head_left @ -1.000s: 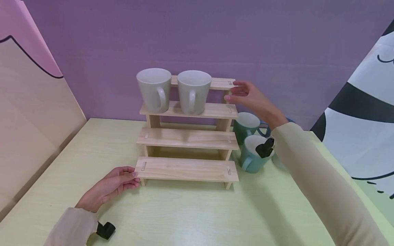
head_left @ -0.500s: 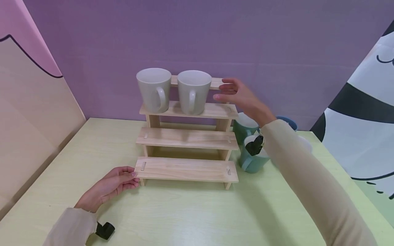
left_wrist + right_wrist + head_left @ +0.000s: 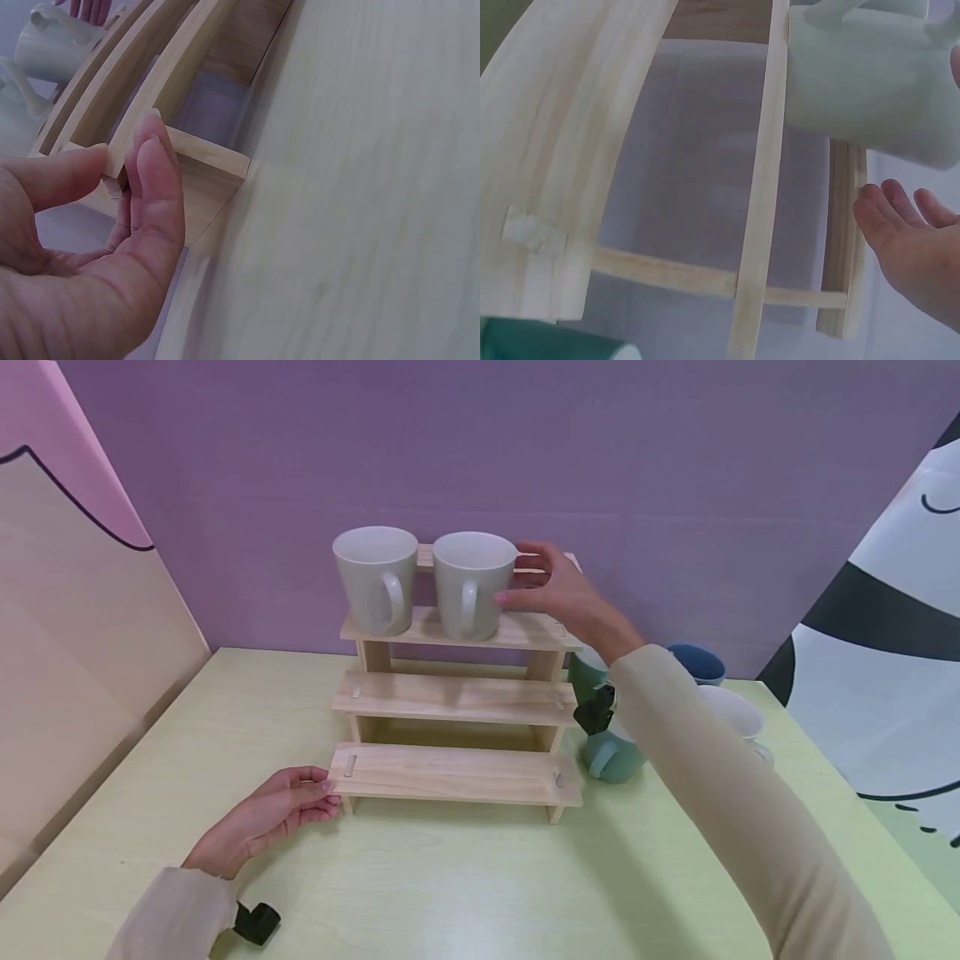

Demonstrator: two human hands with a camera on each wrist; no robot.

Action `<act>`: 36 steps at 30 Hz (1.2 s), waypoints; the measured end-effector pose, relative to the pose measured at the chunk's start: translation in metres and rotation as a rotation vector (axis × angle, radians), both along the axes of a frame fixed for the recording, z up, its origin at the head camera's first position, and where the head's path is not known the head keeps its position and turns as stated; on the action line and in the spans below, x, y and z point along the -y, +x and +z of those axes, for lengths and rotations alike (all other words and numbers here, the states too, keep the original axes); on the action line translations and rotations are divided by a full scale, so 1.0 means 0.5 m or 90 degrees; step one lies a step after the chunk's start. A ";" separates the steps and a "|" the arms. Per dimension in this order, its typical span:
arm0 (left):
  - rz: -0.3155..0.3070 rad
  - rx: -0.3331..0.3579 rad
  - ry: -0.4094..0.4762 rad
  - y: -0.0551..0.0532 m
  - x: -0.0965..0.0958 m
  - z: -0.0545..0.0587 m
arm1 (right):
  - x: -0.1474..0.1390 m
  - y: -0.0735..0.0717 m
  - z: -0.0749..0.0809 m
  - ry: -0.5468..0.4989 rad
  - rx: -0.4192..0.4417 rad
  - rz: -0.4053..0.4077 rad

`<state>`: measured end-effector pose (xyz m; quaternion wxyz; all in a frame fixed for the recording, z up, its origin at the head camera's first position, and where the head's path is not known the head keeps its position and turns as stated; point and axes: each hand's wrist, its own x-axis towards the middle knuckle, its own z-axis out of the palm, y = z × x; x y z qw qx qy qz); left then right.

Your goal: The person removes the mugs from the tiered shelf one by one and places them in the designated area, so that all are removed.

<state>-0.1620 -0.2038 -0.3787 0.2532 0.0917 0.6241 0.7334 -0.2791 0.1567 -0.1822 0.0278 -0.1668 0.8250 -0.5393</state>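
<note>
- Head view: right hand [image 3: 562,589] had moved leftward to the nearest white mug [image 3: 457,597], upright on the third board [image 3: 525,631], just left of the fingertips.
- Right thumb and fingers stood wide apart; touch could not be told, so the grasp seemed unmade.
- Left hand [image 3: 273,814] stayed put, pinching the lowest board [image 3: 457,774] between thumb and fingers, apparently steadying it.

Wooden rack [image 3: 667,271], with a broad board [image 3: 570,127] filling the left and a narrow board [image 3: 762,187] running down the centre. Upper right: pale mug [image 3: 870,82], its base at the narrow board. Lower right: right hand [image 3: 922,259], near the mug. Lower left corner: green mug [image 3: 547,345], partly cropped.
</note>
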 end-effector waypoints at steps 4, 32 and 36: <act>-0.001 -0.001 0.004 0.001 0.000 -0.002 | 0.014 -0.004 0.001 -0.016 0.006 0.013; -0.011 -0.010 0.021 0.003 -0.005 -0.003 | 0.076 -0.015 -0.021 -0.095 -0.038 -0.052; -0.010 -0.008 0.018 0.002 -0.004 -0.001 | 0.080 -0.017 -0.022 -0.094 -0.051 -0.058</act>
